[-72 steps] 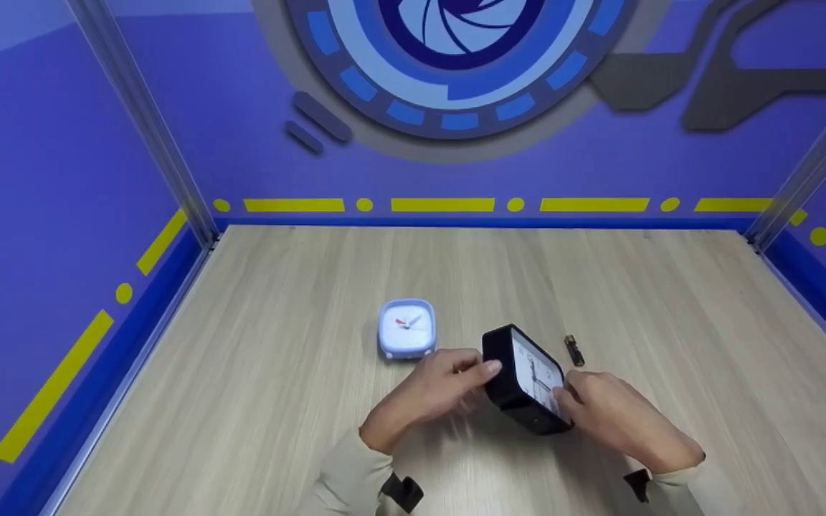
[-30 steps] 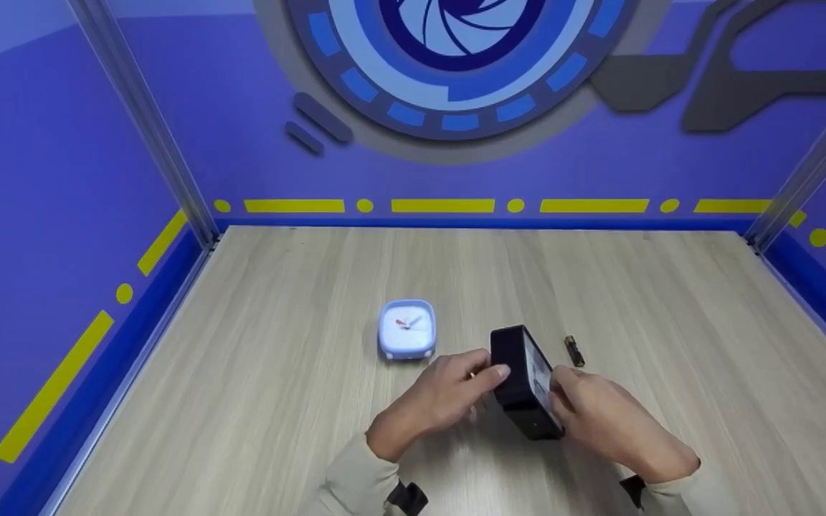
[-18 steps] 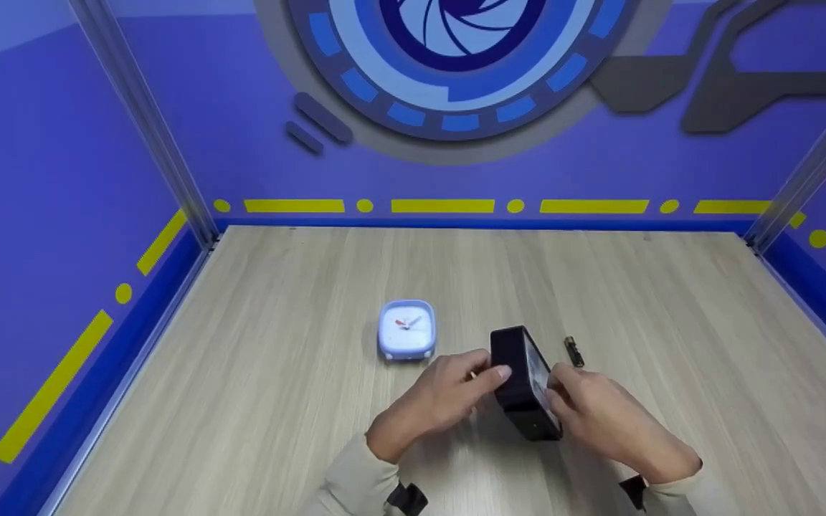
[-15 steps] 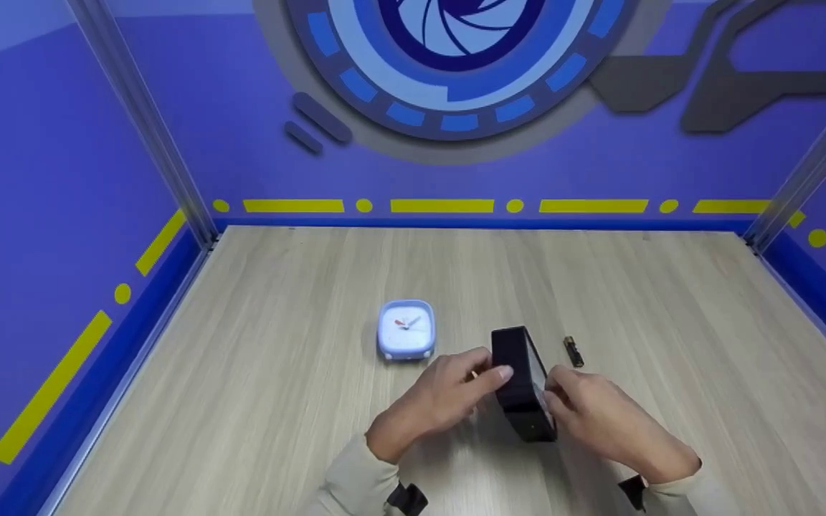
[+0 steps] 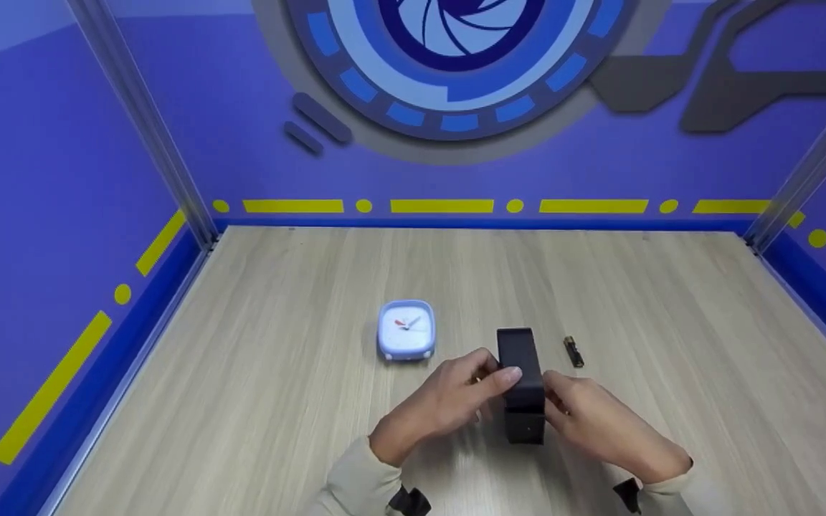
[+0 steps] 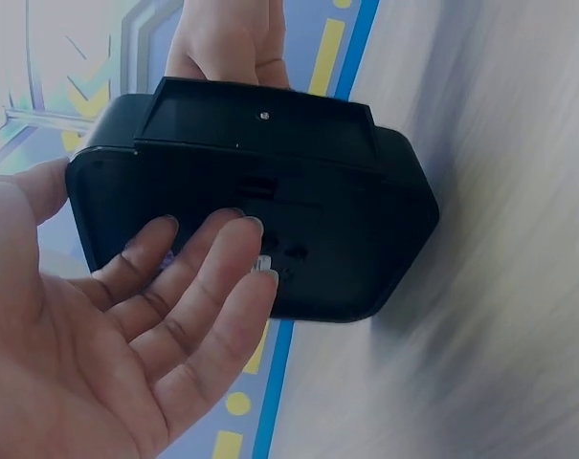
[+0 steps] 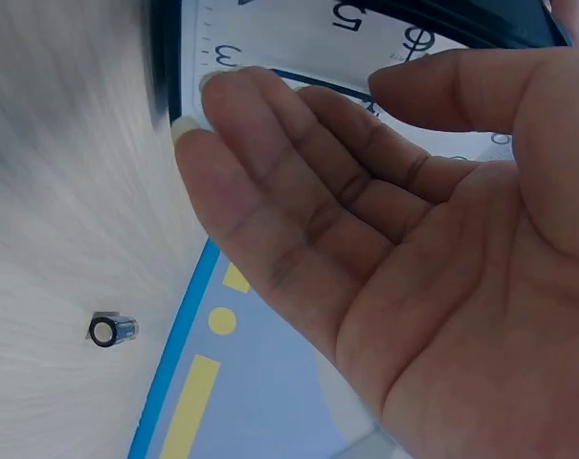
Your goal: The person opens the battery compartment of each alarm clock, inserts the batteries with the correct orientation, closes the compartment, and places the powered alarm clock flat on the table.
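Observation:
A black square alarm clock [image 5: 518,347] stands edge-on to the head view, raised between both hands. My left hand [image 5: 449,398] grips it, thumb on its side edge and fingers at the back; the left wrist view shows those fingers loosely bent across the dark back of the clock [image 6: 356,229]. My right hand [image 5: 592,416] touches the front, its fingers fairly straight against the white face [image 7: 299,38] in the right wrist view. A battery [image 5: 573,352] lies beyond the right hand. The blue alarm clock [image 5: 407,328] sits beyond the left hand, face up toward me.
The wooden table [image 5: 298,301] carries these things. Blue-purple panels [image 5: 47,179] with yellow marks enclose its back and sides, and metal posts [image 5: 148,122] rise at the far corners.
The black clock has turned so that its white face, visible to the head view before, now points right out of sight. Both hands turned with it; the battery and blue clock stayed put.

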`<state>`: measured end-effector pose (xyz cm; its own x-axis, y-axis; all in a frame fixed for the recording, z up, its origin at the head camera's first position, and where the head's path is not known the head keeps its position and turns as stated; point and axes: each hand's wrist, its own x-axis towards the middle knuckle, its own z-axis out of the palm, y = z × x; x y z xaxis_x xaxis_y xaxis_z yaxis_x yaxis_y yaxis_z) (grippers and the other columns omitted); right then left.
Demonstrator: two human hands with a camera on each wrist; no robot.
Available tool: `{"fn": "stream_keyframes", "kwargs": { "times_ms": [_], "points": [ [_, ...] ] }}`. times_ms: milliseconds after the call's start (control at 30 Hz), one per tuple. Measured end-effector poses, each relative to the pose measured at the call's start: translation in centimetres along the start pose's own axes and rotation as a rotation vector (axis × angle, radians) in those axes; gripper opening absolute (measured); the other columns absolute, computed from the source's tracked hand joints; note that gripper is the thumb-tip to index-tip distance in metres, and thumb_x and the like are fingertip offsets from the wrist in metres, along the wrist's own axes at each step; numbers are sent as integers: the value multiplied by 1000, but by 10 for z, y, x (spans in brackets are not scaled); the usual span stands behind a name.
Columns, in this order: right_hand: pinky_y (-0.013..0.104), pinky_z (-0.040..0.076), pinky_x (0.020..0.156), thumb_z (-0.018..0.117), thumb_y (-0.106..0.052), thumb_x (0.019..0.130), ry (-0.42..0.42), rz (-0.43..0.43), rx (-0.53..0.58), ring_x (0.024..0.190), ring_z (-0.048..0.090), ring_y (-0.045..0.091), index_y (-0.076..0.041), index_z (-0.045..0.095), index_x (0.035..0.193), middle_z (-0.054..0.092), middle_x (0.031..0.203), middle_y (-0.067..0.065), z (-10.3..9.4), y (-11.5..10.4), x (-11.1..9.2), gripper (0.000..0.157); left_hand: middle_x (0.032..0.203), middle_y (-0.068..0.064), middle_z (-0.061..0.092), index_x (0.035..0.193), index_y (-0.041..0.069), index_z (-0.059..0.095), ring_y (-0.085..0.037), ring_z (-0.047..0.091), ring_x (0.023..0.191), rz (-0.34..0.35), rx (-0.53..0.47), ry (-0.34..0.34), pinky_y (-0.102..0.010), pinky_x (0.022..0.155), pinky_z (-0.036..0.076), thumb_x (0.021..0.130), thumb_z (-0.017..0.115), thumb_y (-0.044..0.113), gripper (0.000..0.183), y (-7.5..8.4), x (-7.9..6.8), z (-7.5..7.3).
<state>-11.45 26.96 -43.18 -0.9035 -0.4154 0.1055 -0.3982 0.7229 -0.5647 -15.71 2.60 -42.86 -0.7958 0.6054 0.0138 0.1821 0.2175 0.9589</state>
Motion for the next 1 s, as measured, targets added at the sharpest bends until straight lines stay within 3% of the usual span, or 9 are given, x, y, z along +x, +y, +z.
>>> {"fn": "stream_keyframes", "kwargs": {
  "times_ms": [133, 333, 633, 767, 1000],
  "points": [
    [26, 42, 55, 64, -3, 104, -3, 10, 0, 66, 48, 2, -12, 56, 95, 54, 79, -10, -1, -2, 1, 15, 82, 5, 65, 102, 15, 62, -24, 67, 69, -17, 6, 10, -27, 57, 49, 106, 61, 50, 36, 1, 1, 2],
    [26, 46, 58, 67, 5, 99, 37, -41, -19, 70, 51, 3, -10, 56, 95, 58, 81, -9, -1, -1, 1, 18, 84, 5, 65, 104, 15, 63, -25, 69, 71, -27, 11, 14, -28, 58, 49, 105, 60, 53, 38, 0, 1, 3],
    [29, 49, 60, 70, 11, 91, 159, -154, -41, 72, 54, 4, -12, 55, 100, 59, 82, -10, -3, -1, 0, 29, 86, 5, 66, 107, 16, 62, -28, 69, 73, -25, 20, 12, -28, 59, 50, 104, 59, 59, 43, -3, 3, 5],
    [29, 51, 63, 64, 8, 98, 129, -106, 36, 75, 59, 4, -12, 58, 102, 63, 85, -9, -6, -3, 0, 21, 86, 5, 65, 108, 16, 61, -27, 69, 71, -18, 20, 20, -29, 58, 50, 103, 60, 59, 44, -3, 3, 5],
    [34, 60, 73, 43, -2, 109, 56, 87, 325, 83, 71, 14, -7, 62, 102, 70, 94, 3, -12, -7, -3, 20, 89, -3, 69, 109, 16, 61, -26, 70, 70, 1, 4, 17, -28, 58, 52, 103, 59, 61, 46, -5, 2, 6]
  ]
}}
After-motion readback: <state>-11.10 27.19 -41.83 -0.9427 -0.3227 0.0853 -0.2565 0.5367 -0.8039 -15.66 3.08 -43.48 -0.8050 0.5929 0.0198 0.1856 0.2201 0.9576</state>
